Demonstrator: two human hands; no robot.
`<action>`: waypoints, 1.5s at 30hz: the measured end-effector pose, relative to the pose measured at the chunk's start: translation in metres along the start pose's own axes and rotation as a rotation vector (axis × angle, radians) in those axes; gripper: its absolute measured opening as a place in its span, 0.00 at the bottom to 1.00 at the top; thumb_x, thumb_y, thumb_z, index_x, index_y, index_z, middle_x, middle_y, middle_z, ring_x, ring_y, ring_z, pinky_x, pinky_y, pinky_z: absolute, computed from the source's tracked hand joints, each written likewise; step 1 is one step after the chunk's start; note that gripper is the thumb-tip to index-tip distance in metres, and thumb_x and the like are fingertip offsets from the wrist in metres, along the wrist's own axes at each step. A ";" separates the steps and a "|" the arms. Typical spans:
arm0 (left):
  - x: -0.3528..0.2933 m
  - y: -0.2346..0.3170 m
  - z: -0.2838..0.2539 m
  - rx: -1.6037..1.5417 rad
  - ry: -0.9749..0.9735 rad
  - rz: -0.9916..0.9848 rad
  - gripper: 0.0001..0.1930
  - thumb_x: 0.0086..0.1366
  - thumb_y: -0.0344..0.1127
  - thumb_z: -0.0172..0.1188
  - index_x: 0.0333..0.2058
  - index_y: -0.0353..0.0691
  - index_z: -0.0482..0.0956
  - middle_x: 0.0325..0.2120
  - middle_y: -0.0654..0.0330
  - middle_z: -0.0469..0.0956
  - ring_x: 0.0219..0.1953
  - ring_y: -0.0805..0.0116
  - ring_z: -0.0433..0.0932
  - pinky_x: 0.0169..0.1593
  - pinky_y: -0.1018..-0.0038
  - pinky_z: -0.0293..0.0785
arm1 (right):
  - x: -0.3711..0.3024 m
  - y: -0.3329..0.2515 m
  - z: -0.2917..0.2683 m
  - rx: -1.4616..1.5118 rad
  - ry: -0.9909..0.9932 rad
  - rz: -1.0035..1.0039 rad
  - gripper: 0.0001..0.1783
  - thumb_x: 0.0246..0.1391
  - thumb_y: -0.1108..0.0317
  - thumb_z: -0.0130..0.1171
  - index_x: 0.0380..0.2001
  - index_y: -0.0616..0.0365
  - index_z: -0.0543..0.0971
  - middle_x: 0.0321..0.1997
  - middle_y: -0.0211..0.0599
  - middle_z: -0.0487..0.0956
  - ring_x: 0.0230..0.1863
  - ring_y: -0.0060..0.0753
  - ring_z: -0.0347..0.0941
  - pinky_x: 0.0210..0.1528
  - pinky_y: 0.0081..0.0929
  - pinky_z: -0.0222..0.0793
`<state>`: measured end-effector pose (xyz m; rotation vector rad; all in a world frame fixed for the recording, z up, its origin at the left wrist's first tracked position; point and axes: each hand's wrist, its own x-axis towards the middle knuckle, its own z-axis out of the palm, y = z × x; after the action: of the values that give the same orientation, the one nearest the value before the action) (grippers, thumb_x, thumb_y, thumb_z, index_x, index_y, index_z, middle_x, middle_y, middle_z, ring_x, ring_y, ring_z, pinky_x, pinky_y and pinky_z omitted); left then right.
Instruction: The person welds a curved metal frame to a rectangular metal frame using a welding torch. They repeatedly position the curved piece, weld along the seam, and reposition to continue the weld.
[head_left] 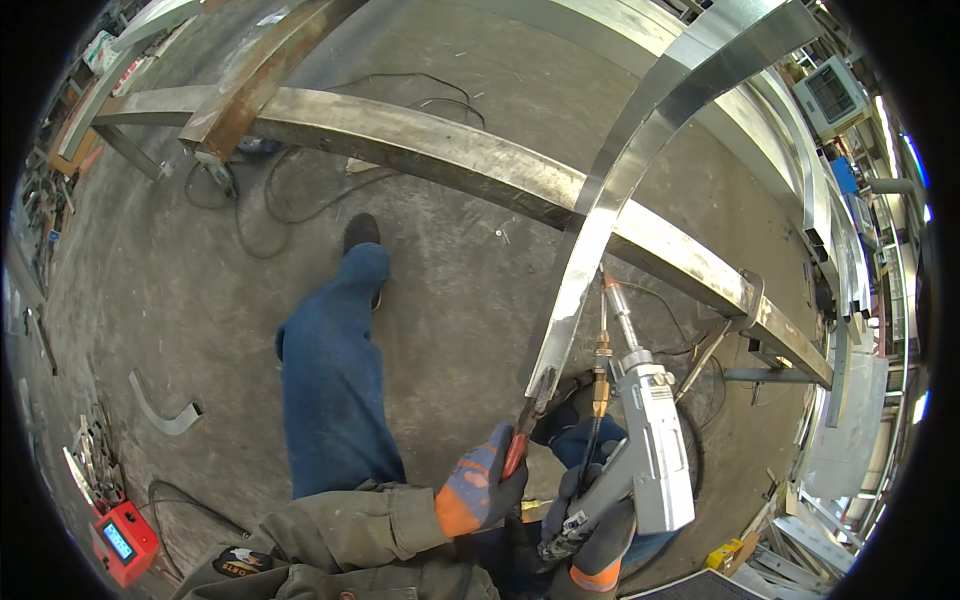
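My left hand (480, 482), in a grey and orange glove, is closed around the red-handled pliers (516, 455). The jaws of the pliers meet the near end of a long shiny metal profile (590, 240), which lies across a steel beam (430, 140). In my right hand (592, 515), also gloved, is a silver-grey welding gun (655, 440) held by its grip. Its copper-coloured nozzle points away from me, close to the right side of the profile near the beam; whether it touches cannot be told. A thin rod with a brass fitting (601, 375) runs alongside the gun.
A rusty beam (245, 90) crosses the steel beam at the far left. Black cables (280, 210) curl over the floor. A curved metal offcut (165, 410) and a red box with a lit display (125, 543) lie at left. Metal stock (815, 190) lines the right.
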<state>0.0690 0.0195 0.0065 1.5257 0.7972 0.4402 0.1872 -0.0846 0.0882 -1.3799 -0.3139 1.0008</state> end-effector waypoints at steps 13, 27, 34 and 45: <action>-0.001 -0.001 -0.002 0.049 -0.012 0.118 0.26 0.59 0.28 0.64 0.54 0.24 0.66 0.32 0.44 0.73 0.32 0.48 0.75 0.34 0.59 0.71 | 0.004 0.000 -0.002 0.029 -0.031 -0.049 0.47 0.58 0.33 0.52 0.55 0.74 0.65 0.36 0.48 0.70 0.16 0.33 0.71 0.13 0.27 0.70; 0.004 0.006 -0.006 -0.011 -0.072 -0.022 0.14 0.62 0.26 0.57 0.46 0.33 0.67 0.27 0.49 0.74 0.29 0.54 0.76 0.30 0.62 0.69 | 0.012 -0.001 0.012 0.061 -0.006 -0.128 0.44 0.59 0.33 0.51 0.52 0.71 0.65 0.35 0.47 0.70 0.14 0.31 0.69 0.12 0.24 0.66; 0.004 0.006 -0.005 -0.065 -0.049 0.014 0.11 0.63 0.28 0.56 0.44 0.35 0.69 0.29 0.50 0.74 0.31 0.51 0.76 0.33 0.61 0.70 | 0.014 -0.005 0.009 0.041 -0.045 -0.068 0.45 0.59 0.33 0.50 0.50 0.74 0.65 0.32 0.46 0.70 0.14 0.29 0.69 0.11 0.24 0.66; 0.003 -0.005 -0.003 -0.024 -0.044 0.125 0.12 0.62 0.25 0.57 0.44 0.34 0.70 0.29 0.56 0.73 0.30 0.63 0.74 0.32 0.65 0.70 | 0.001 0.000 0.011 -0.033 0.044 -0.067 0.44 0.59 0.33 0.50 0.52 0.72 0.65 0.33 0.46 0.71 0.16 0.29 0.70 0.12 0.25 0.67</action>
<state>0.0676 0.0233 0.0013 1.5624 0.6629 0.5052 0.1795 -0.0765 0.0900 -1.4101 -0.3429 0.9132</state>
